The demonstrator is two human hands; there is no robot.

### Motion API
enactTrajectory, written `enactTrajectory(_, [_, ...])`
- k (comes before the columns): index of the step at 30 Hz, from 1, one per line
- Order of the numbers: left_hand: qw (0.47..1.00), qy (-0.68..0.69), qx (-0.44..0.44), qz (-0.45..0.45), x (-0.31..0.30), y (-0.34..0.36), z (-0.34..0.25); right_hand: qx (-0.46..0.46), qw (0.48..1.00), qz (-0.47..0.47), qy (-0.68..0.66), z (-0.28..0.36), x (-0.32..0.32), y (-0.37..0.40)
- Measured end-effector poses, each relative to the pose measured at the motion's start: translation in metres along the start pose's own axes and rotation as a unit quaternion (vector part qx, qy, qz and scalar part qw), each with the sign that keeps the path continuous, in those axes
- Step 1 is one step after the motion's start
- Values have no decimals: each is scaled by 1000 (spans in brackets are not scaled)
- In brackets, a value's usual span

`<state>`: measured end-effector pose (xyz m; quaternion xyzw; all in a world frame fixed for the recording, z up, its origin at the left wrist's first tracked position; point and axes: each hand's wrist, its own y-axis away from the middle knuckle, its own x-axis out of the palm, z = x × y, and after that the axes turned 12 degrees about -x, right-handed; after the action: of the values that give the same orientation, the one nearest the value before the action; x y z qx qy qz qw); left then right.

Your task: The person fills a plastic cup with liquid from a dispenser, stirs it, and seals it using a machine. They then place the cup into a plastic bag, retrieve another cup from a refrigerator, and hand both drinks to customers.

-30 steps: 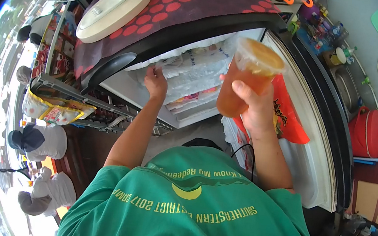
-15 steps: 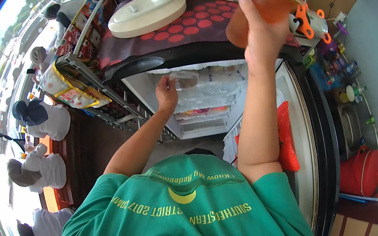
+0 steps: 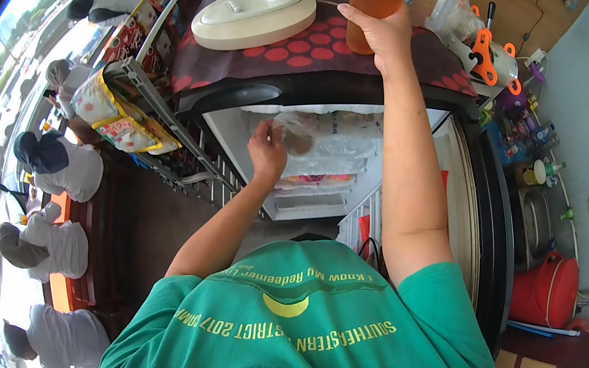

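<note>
My right hand (image 3: 386, 34) is wrapped around a clear plastic tub (image 3: 373, 3) of amber liquid with a pale lid. The tub is upright over the red-dotted cloth (image 3: 314, 44) on top of the refrigerator. Inside the open refrigerator (image 3: 238, 127), my left hand (image 3: 267, 152) pinches the edge of a clear plastic bag (image 3: 299, 136) on the upper shelf. Something brownish shows through that bag. Frosty plastic-wrapped packs (image 3: 341, 145) lie beside and below it.
A white fan (image 3: 258, 17) stands on the cloth, left of the tub. Orange-handled clips (image 3: 484, 56) are at the back right. The open refrigerator door (image 3: 487, 234) extends along my right side. A metal rack (image 3: 168, 117) with packaged goods stands at left; several people sit beyond it.
My right hand has brought the tub down and to the left, over the cloth. My left hand stays at the plastic bag, and the view has shifted slightly.
</note>
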<state>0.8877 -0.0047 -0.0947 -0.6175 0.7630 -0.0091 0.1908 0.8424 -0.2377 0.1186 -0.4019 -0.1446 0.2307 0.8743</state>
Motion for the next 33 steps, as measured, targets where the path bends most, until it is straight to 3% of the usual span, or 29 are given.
enactTrajectory(3, [1000,-12,7,12,-7,3,-8,88,994,56,24,9,-9,3])
enactTrajectory(5, [1000,-11,16,25,-13,6,-14,49,997,60,7,19,-10,12])
enactTrajectory(7, [999,-12,6,40,-20,7,-18,90,980,14,178,52,-10,20])
enactTrajectory(8, [998,-10,0,54,-24,8,-18,94,979,15,178,55,-12,24])
enactTrajectory(10, [998,-15,-11,67,-29,10,-18,13,967,-10,254,58,-18,29])
enactTrajectory(15, [992,-36,-34,112,-56,28,-32,-76,929,-47,359,93,-24,41])
enactTrajectory(17, [984,-48,-36,166,-73,32,-32,-90,975,-17,202,123,-24,47])
enactTrajectory(19, [980,-58,-39,185,-96,39,-47,-214,959,161,97,165,-42,60])
enactTrajectory(21, [970,-85,-44,223,-120,41,-59,-150,987,57,-12,157,-3,75])
enactTrajectory(23, [967,-125,-20,222,-143,41,-74,-159,968,160,-112,189,15,91])
enactTrajectory(25, [969,-96,-1,228,-169,37,-88,-181,919,333,-107,194,24,97])
enactTrajectory(27, [975,-43,49,214,-189,35,-98,-162,881,432,-101,193,39,110])
enactTrajectory(29, [971,-52,48,228,-224,35,-116,-89,868,468,-141,187,63,133])
enactTrajectory(33, [973,-65,47,216,-291,49,-148,-43,848,483,-214,171,110,193])
